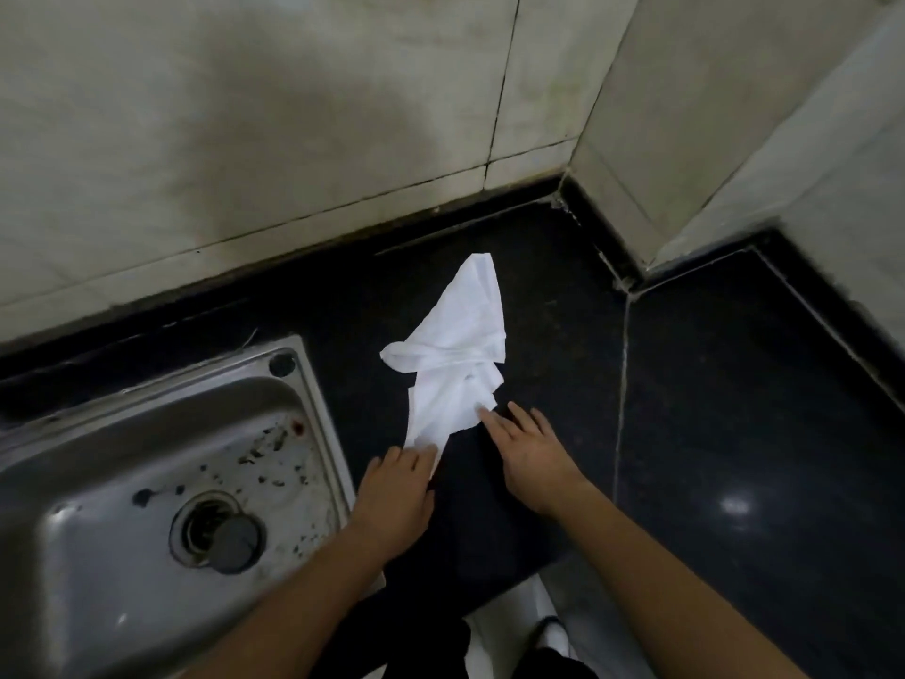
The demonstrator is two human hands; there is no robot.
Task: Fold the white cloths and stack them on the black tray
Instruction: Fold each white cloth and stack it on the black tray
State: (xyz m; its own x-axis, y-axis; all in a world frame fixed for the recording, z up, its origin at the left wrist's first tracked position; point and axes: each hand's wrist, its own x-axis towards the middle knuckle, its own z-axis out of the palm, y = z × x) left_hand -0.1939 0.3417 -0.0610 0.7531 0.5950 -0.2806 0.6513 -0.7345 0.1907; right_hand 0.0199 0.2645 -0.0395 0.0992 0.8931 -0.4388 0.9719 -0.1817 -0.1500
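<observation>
Your hands reach in from the bottom of the frame, forearms bare and angled toward the centre, onto a black countertop (734, 384). Your left hand (395, 492) lies palm down at lower centre. Its fingers (416, 455) stretch forward onto the lowest corner of the white cloth (458, 355). The thumb is hidden, and a strip of cloth runs down beside the hand, so whether you pinch the corner or only press it cannot be told. Your right hand (531, 460), just right of it, is spread flat with straight, splayed fingers that hold nothing. Its index fingertip (489, 416) touches the cloth's lower right edge.

The cloth sits at the centre of the frame, unfolded and rumpled. It tapers to a point at the top, and a twisted flap sticks out to the left.

A steel sink (147, 419), speckled with debris around its drain (215, 531), fills the lower left, cut off by the frame edge. A stained tiled wall (245, 115) spans the top. Dark clothing and something white at the bottom centre are too dim to make out.
</observation>
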